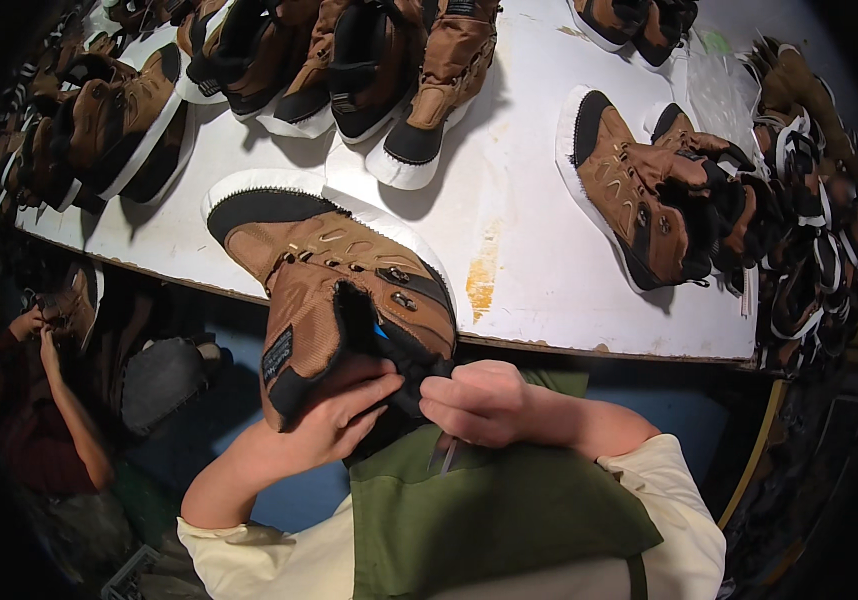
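Observation:
A brown boot (pixel 354 265) with a black toe cap and white sole edge lies across the table's near edge, its collar toward me. My left hand (pixel 334 412) is closed round the boot's collar, fingers at the black lining. My right hand (pixel 479 402) is closed in a fist beside the collar's other side, fingertips at the black lining. Out of its underside sticks a thin two-pronged metal tool (pixel 442 453), perhaps tweezers or snips; most of it is hidden in the palm. A small bit of blue (pixel 381 332) shows inside the boot's opening.
The white table (pixel 524 250) bears several more brown boots (pixel 429 90) at the back, a group (pixel 124 125) at left and a pair (pixel 634 195) at right. Piled footwear (pixel 814 240) stands at the right edge. Another person's arm (pixel 74 410) holds a boot at lower left.

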The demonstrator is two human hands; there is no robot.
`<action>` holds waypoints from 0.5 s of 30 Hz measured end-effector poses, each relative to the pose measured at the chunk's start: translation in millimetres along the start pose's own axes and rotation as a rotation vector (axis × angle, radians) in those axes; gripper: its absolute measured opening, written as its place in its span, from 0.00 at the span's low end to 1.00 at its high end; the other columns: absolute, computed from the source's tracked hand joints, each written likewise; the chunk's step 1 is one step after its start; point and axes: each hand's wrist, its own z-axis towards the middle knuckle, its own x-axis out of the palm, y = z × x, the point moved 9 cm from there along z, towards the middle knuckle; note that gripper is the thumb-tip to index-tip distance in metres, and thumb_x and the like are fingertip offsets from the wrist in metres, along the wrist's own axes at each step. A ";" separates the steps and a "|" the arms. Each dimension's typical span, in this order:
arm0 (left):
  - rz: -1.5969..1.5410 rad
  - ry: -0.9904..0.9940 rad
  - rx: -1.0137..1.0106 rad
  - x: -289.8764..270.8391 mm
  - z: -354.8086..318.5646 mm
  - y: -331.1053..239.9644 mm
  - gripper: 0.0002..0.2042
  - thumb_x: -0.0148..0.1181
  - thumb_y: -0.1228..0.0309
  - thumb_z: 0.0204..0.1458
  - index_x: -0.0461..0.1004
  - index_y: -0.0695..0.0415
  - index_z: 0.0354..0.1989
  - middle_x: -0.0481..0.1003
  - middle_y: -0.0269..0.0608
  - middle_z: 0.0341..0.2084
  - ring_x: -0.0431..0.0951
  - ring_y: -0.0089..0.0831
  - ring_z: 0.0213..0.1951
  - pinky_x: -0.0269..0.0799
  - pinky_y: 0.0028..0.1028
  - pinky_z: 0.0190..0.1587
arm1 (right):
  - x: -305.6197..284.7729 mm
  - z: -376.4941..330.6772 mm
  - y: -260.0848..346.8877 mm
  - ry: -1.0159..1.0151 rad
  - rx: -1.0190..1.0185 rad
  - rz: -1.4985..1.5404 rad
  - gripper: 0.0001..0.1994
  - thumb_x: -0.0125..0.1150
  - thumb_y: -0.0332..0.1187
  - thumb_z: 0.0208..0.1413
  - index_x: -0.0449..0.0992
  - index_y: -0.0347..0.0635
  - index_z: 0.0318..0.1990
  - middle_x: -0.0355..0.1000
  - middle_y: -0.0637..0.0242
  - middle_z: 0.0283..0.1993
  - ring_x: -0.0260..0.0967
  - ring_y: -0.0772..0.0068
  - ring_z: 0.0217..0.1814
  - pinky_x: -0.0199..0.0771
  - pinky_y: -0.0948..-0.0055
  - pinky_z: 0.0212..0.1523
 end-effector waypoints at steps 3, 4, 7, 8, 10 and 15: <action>0.009 0.045 -0.009 3.1 0.8 1.3 0.19 0.66 0.78 0.45 0.76 0.61 0.49 0.74 0.47 0.47 0.74 0.44 0.49 0.71 0.35 0.51 | 0.5 -2.4 -0.2 -0.001 -0.006 -0.005 0.15 0.61 0.38 0.57 0.76 0.32 0.41 0.73 0.54 0.42 0.63 0.73 0.19 0.63 0.74 0.17; 0.015 0.044 -0.005 2.8 1.2 0.6 0.18 0.65 0.77 0.46 0.76 0.61 0.49 0.74 0.47 0.47 0.74 0.44 0.49 0.72 0.34 0.51 | 0.6 -2.5 -0.3 0.001 -0.007 -0.008 0.15 0.61 0.38 0.57 0.76 0.32 0.41 0.74 0.54 0.42 0.63 0.73 0.19 0.63 0.74 0.17; 0.016 0.052 -0.013 3.7 1.8 0.3 0.19 0.64 0.77 0.47 0.75 0.62 0.50 0.73 0.47 0.48 0.74 0.44 0.49 0.71 0.34 0.51 | 0.8 -3.2 -0.2 0.005 -0.004 -0.008 0.15 0.61 0.39 0.57 0.76 0.32 0.41 0.74 0.54 0.42 0.63 0.73 0.19 0.63 0.74 0.17; 0.004 0.060 -0.028 5.2 1.0 1.6 0.20 0.65 0.77 0.47 0.75 0.62 0.51 0.73 0.48 0.48 0.74 0.44 0.50 0.71 0.35 0.52 | 1.1 -3.3 -0.1 0.008 -0.003 -0.007 0.15 0.61 0.39 0.57 0.76 0.32 0.41 0.74 0.54 0.42 0.63 0.73 0.19 0.63 0.74 0.17; -0.011 0.068 -0.042 6.6 0.5 2.8 0.20 0.66 0.77 0.47 0.74 0.61 0.51 0.73 0.48 0.48 0.73 0.45 0.50 0.70 0.35 0.52 | 2.0 -3.7 0.5 0.015 0.001 -0.004 0.15 0.61 0.39 0.57 0.76 0.32 0.41 0.74 0.54 0.42 0.63 0.73 0.19 0.63 0.74 0.17; -0.087 0.105 -0.102 4.8 4.9 3.0 0.21 0.65 0.78 0.46 0.74 0.60 0.51 0.72 0.47 0.47 0.73 0.44 0.49 0.70 0.35 0.52 | -0.3 1.0 1.6 0.020 0.037 -0.035 0.11 0.63 0.30 0.45 0.74 0.37 0.37 0.72 0.59 0.43 0.64 0.75 0.22 0.65 0.75 0.19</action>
